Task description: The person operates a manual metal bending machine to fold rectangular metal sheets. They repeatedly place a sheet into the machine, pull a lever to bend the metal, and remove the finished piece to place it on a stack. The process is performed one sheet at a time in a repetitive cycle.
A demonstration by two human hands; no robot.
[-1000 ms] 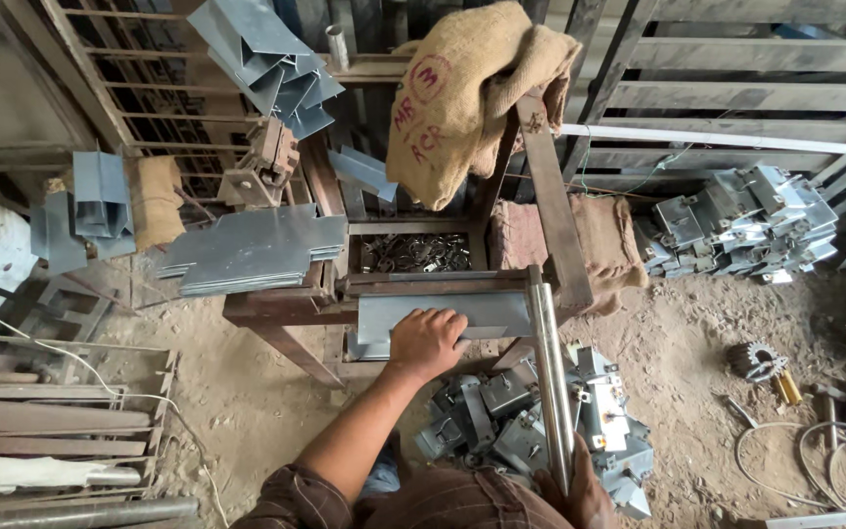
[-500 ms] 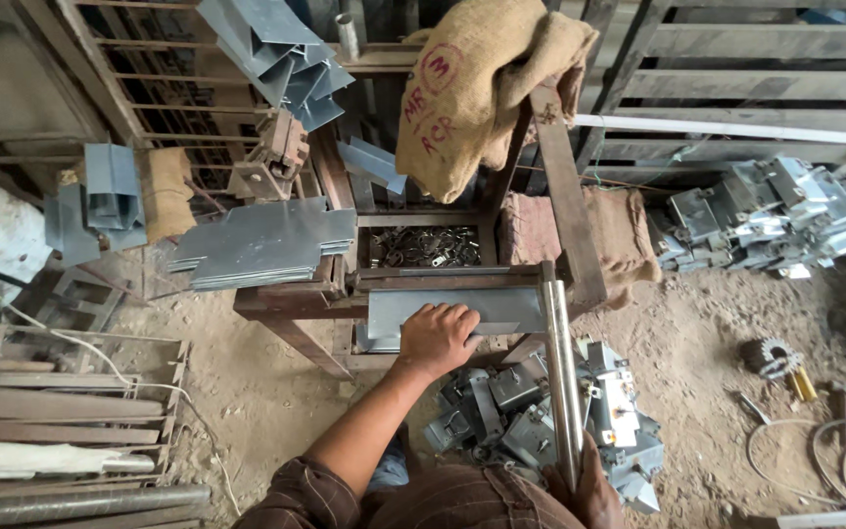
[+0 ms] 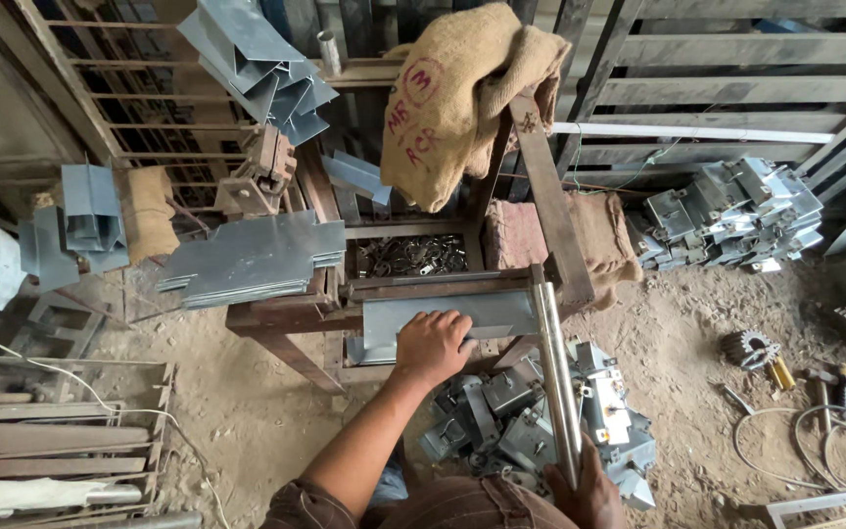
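1. Keep your left hand [image 3: 433,345] flat, fingers spread, pressing the grey metal sheet [image 3: 443,318] square on the bending frame [image 3: 286,318].
2. Keep your right hand [image 3: 589,485] wrapped shut around the steel lever [image 3: 555,372], clear of the sheet edge.
3. Note: the right hand is partly cut off at the frame's bottom edge; the sheet's clamped edge is hidden.

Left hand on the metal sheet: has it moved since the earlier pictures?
No. The left hand still lies flat on the sheet, just below the wooden frame; only the camera shifted slightly.
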